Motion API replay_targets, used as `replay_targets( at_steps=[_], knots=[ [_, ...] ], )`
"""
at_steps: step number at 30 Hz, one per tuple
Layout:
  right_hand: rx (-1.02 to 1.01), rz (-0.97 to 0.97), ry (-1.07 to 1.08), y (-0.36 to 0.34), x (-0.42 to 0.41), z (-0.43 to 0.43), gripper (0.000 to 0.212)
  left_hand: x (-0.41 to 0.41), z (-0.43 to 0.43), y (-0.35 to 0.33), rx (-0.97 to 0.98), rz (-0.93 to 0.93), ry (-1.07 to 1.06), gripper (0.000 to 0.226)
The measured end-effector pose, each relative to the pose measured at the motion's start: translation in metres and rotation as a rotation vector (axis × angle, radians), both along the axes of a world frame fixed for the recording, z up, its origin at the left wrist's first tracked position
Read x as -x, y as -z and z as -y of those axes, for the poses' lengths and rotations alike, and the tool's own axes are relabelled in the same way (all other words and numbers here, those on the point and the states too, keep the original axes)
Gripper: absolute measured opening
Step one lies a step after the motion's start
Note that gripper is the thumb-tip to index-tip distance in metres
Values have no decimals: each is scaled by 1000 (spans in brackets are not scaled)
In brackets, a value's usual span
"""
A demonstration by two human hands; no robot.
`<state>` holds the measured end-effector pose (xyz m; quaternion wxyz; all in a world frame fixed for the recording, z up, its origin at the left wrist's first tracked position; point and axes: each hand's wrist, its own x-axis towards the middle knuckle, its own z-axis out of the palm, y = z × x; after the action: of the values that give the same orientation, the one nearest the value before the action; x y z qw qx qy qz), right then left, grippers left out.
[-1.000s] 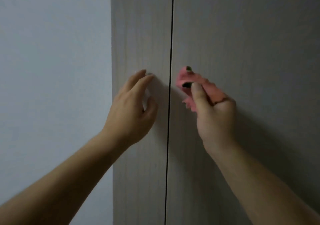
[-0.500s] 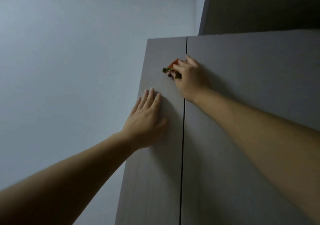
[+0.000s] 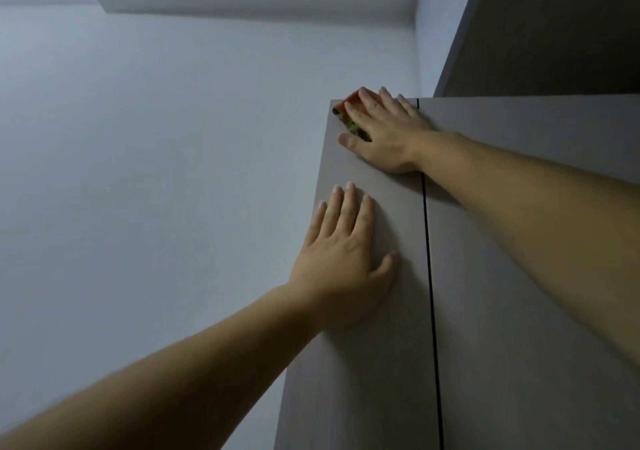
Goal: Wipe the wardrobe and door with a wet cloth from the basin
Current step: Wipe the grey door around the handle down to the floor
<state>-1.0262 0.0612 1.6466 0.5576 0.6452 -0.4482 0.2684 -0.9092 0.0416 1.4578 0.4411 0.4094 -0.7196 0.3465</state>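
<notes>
The wiping of the wardrobe is under way: the right hand (image 3: 384, 130) lies spread flat over the red-and-green cloth (image 3: 348, 117), pressing it against the top left corner of the left wardrobe door (image 3: 363, 363). The left hand (image 3: 341, 259) rests open and empty on the same door lower down, bracing it. Next, I judge, comes a firm stroke down or across from that corner, keeping the cloth flat.
</notes>
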Motion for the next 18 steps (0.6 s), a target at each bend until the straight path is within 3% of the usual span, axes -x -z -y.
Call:
replay_targets(
  at_steps=[5,10,15,18],
  knots=[
    [-1,-145,20,16,15,10,71,0,8,2,42,-5,19,85],
    [35,-17,25,-10,-3,7,69,-1,11,2,64,-9,49,86],
    [-17,-204,-9,26,9,10,66,1,14,4,99,-23,68,85],
    [-7,-87,32,-9,1,8,65,1,14,4,99,-22,69,84]
  ],
)
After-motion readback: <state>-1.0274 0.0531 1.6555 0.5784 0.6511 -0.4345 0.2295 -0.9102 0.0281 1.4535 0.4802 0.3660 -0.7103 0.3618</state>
